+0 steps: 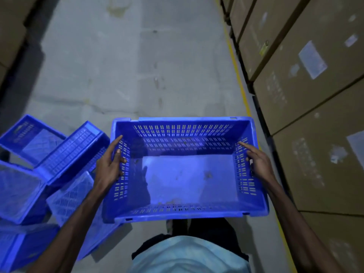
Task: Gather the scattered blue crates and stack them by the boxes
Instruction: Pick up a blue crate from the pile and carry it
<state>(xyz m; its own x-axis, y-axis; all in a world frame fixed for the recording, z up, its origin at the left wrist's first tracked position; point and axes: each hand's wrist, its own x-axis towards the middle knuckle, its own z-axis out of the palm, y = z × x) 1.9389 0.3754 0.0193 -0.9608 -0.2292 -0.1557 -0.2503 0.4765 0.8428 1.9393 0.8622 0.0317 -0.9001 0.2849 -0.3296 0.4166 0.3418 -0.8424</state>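
As left hand (109, 166) and right hand (260, 164) clasp the blue crate's (185, 213) end walls with curled fingers (115, 144), it hangs above the floor (137, 66); scattered crates (69, 152) lie left; boxes (307, 85) right.

One blue crate (187, 174), slot-walled and empty, hangs level and open side up above the floor (118, 75). More blue crates (65, 154) lie tumbled at the floor's left edge. Brown boxes (305, 95) stand stacked along its right edge.

The pile of blue crates (19, 190) runs off the left edge; labels (312, 59) on the cardboard boxes (285, 115) blur unreadably.
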